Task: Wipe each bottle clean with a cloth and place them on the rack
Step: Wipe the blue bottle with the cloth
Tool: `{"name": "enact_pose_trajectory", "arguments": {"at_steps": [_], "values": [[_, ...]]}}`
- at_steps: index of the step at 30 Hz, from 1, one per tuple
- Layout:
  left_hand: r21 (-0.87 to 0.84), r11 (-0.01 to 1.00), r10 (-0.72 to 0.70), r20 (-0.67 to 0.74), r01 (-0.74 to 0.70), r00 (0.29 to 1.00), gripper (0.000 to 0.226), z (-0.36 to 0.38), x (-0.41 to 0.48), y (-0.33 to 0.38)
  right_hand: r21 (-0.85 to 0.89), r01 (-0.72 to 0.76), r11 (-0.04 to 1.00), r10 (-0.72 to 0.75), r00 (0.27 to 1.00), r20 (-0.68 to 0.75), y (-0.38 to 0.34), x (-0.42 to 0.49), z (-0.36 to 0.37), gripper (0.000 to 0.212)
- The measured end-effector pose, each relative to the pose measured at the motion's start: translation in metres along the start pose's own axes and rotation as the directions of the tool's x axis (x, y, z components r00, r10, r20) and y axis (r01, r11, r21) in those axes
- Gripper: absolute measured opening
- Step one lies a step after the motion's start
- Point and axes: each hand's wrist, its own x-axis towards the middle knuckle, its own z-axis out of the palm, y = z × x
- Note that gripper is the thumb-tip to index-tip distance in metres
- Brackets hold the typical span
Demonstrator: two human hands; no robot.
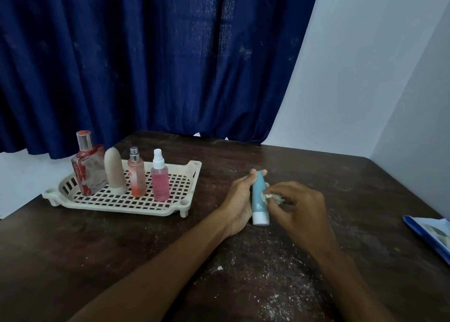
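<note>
Pale-blue plastic is being wiped in the head view. A blue tube-shaped bottle point(258, 195) with a white cap is being held upright, cap downward, low over the dark wooden worktop point(328, 175). It is well apart from the cream lattice rack point(187, 173) at the left.

For the wipe to be done well, the bottle is probably best turned in its grip so that every side, cap included, is being reached by the cloth. The hold should be kept firm, since smooth plastic is likely to slip.

The bottle is being gripped by the left hand point(239, 200), its fingers being curled round the far side, with one fingertip showing past the tip. A small white wad of cloth point(270, 196) is being pinched between thumb and fingertips of the right hand point(300, 207) and pressed against the bottle's middle. Whether the cap is touching the worktop cannot be told.

Four bottles are being carried upright by the rack: a square perfume bottle point(87, 173), a beige rounded bottle point(115, 173), an orange spray bottle point(137, 178) and a pink spray bottle point(160, 180). Open lattice is being left to their right.
</note>
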Motion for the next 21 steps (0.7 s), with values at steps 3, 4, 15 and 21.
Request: {"name": "enact_pose_trajectory", "arguments": {"at_steps": [3, 4, 15, 21], "values": [[0.004, 1.000, -0.005, -0.008, 0.005, 1.000, 0.042, -0.0018, 0.0002, 0.0003, 0.007, 0.033, 0.999, -0.033, 0.999, 0.015, -0.0025, -0.0008, 0.0023, 0.023], [0.009, 1.000, -0.008, -0.005, 0.008, 1.000, 0.043, -0.0028, 0.0004, 0.0008, 0.018, 0.048, 0.999, -0.048, 0.998, 0.030, -0.0040, -0.0011, 0.0031, 0.024], [-0.009, 1.000, -0.020, -0.051, 0.020, 0.998, 0.040, -0.0058, 0.0026, 0.0020, 0.043, 0.046, 0.998, -0.048, 0.997, 0.053, -0.0076, -0.0012, 0.0055, 0.023], [-0.060, 0.998, -0.024, -0.071, 0.020, 0.997, 0.037, -0.0035, 0.0034, 0.0007, 0.021, 0.017, 1.000, -0.018, 0.999, 0.046, -0.0021, -0.0004, -0.0016, 0.025]]}}
